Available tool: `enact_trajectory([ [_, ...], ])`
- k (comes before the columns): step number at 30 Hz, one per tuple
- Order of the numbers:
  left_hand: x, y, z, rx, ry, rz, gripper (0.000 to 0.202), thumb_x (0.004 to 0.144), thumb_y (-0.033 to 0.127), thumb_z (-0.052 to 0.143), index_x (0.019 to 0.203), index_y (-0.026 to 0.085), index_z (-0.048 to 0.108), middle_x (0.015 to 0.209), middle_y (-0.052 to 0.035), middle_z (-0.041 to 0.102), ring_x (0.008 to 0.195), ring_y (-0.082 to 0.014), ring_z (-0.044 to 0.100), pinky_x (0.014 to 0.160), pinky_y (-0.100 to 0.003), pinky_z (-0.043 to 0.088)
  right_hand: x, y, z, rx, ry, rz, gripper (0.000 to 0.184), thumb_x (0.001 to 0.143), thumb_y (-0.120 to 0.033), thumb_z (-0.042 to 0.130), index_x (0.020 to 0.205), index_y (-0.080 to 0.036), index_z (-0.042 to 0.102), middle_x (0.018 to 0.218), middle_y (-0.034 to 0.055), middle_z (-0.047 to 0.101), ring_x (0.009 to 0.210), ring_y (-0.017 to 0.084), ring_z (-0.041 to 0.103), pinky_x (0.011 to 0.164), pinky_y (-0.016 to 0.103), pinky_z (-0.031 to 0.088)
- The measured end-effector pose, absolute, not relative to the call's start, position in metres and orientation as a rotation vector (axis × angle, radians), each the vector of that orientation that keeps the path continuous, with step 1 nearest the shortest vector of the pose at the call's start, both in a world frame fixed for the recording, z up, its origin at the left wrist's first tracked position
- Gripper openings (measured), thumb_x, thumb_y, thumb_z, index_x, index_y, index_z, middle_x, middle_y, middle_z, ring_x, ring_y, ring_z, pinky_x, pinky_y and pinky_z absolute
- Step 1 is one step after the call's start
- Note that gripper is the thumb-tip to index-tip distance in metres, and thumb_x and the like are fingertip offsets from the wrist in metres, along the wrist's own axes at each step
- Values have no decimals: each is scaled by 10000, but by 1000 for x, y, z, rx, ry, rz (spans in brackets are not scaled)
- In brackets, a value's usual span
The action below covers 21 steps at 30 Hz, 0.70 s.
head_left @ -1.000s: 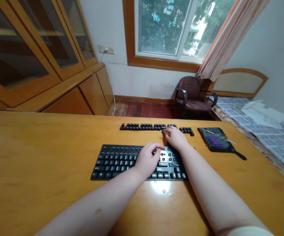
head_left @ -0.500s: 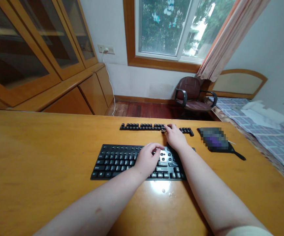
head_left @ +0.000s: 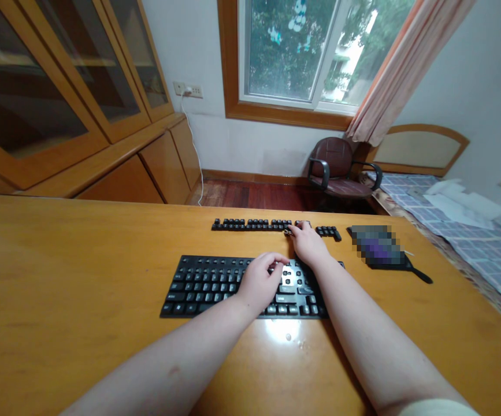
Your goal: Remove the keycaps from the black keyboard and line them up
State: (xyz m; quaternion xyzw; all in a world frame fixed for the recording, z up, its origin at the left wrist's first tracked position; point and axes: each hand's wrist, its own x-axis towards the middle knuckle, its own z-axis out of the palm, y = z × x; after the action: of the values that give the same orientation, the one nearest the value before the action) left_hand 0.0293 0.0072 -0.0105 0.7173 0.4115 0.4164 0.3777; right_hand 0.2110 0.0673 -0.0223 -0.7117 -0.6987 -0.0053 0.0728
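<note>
A black keyboard (head_left: 215,286) lies on the wooden desk, several keys gone from its right part, where bare switches show. My left hand (head_left: 261,280) rests over that part, fingers curled and tips close to the thumb; what they hold, if anything, is hidden. Beyond the keyboard runs a row of loose black keycaps (head_left: 235,225). My right hand (head_left: 308,242) is at this row, fingers bent down among the keycaps. A small shiny metal wire-like tool (head_left: 288,232) sticks out at its fingertips. Whether a keycap is also between the fingers cannot be seen.
A dark flat pouch (head_left: 375,248) with a strap, partly blurred out, lies to the right on the desk (head_left: 81,254). Small clear drops or bits (head_left: 288,337) sit in front of the keyboard. Past the desk stand a brown armchair (head_left: 337,164), a bed and glass-fronted cabinets.
My right hand's fingers have shifted slightly and bent lower at the keycap row, and more keycaps show beside them. My left hand has stayed put.
</note>
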Motion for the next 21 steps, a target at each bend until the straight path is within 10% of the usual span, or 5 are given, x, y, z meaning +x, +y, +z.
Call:
enact_trajectory([
  [21, 29, 7, -9, 1835, 1053, 1053, 170, 814, 154, 482, 834, 200, 644, 861, -8, 663, 840, -160, 596, 778, -282, 469, 210, 67, -21, -2106, -2011, 47, 391, 893, -248, 362, 1266, -218, 475, 1192, 113, 484, 978, 202, 550, 872, 282, 380],
])
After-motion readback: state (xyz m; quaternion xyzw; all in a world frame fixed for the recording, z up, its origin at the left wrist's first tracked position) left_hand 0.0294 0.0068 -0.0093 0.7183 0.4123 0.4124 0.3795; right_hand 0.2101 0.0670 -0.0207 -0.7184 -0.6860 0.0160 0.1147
